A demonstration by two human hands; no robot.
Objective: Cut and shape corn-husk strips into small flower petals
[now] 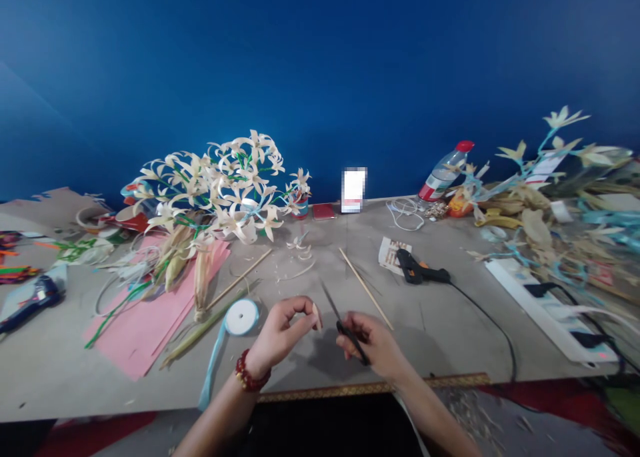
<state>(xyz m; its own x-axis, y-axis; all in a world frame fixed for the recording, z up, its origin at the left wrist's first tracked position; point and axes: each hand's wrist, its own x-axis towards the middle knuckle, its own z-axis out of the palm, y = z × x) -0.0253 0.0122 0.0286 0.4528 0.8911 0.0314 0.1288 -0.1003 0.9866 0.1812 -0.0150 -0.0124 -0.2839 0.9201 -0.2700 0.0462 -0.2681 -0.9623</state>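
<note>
Near the front of the grey table, my left hand (287,330) pinches a small pale petal-like piece (317,316) between thumb and fingertips. A red bead bracelet (250,372) circles that wrist. Just to the right, my right hand (370,344) grips dark-handled scissors (354,342), their blades pointing up and away, close to the pale piece but seemingly apart from it. Left of my left hand lies a roll of light blue ribbon (242,317) with its tail hanging toward the table's front edge. A thin wooden stick (366,287) rests beyond the scissors.
White artificial flowers (240,184) stand at the back left, above pink paper sheets (135,337) and dried husks. A black glue gun (420,268) and a white power strip (545,317) are on the right, with trailing cords. A red-capped bottle (445,172) leans near the blue wall.
</note>
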